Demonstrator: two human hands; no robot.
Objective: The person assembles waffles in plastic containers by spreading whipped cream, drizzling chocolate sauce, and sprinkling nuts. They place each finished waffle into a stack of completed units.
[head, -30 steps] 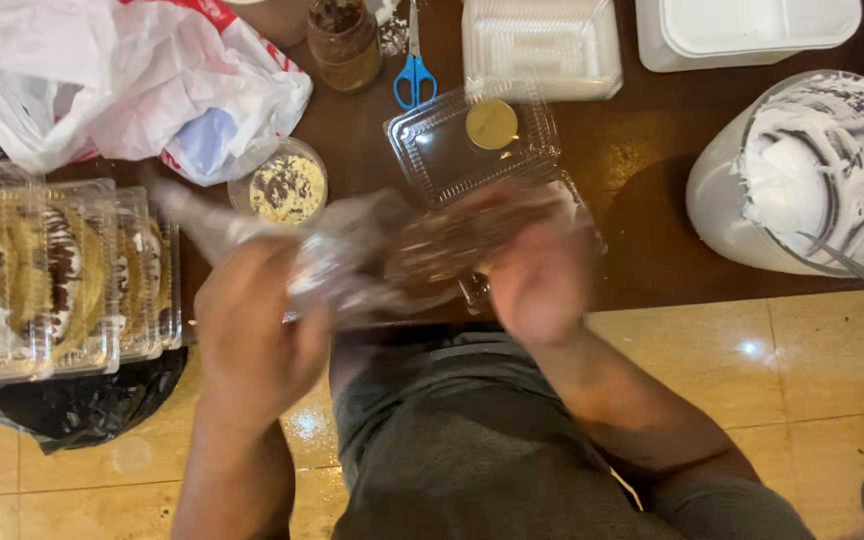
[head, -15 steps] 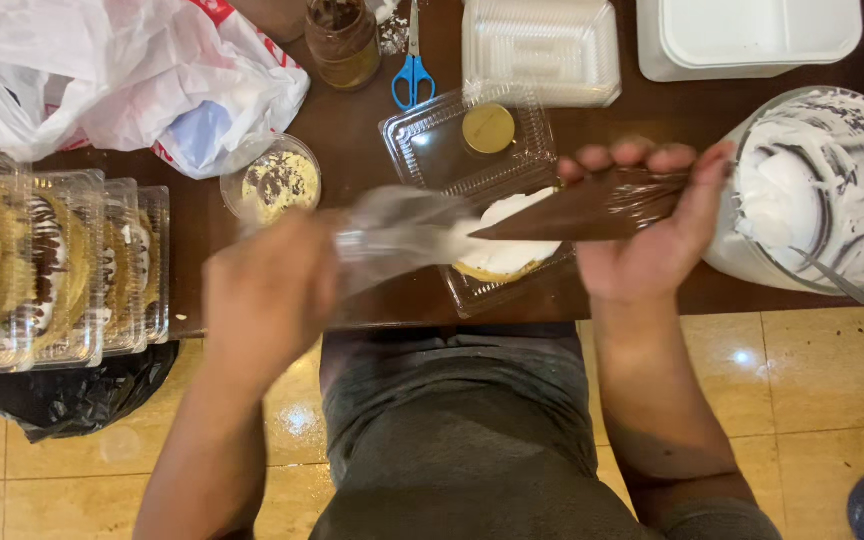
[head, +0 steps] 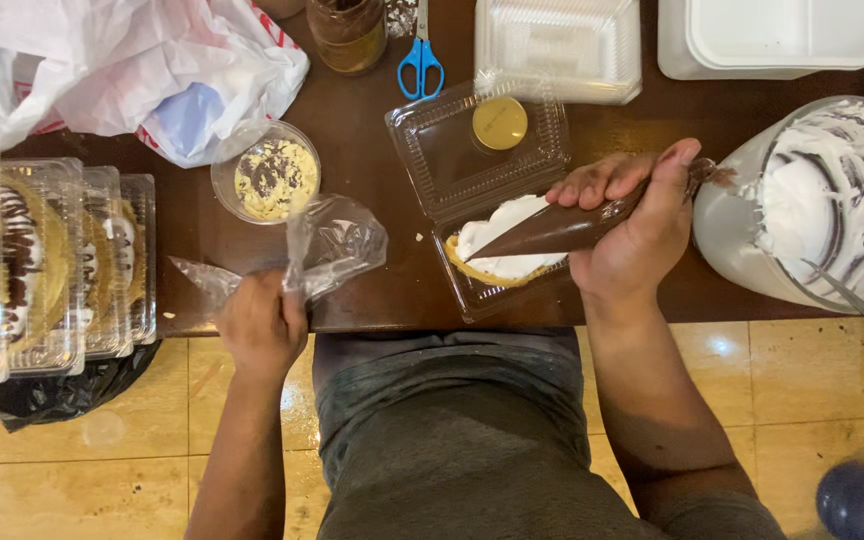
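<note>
My right hand [head: 632, 225] grips a brown chocolate piping bag [head: 552, 228], its tip over a cream-topped pastry [head: 502, 262] in an open clear clamshell box [head: 482, 150] with a gold sticker on its lid. My left hand [head: 260, 325] pinches an empty clear plastic bag [head: 327, 245] at the front edge of the dark brown table [head: 372, 300]. A small clear cup [head: 264, 178] of cream with chocolate flakes stands just behind that bag.
Stacked clear boxes of finished pastries [head: 47, 265] fill the left. A large container of white cream [head: 822, 205] with a utensil sits at right. Blue scissors [head: 420, 60], a brown jar [head: 349, 32], empty clear boxes [head: 557, 45], a white foam box [head: 782, 35] and plastic shopping bags [head: 122, 65] line the back.
My left hand has carried the clear bag down and left to the table edge. My right hand has brought the chocolate piping bag down over the pastry.
</note>
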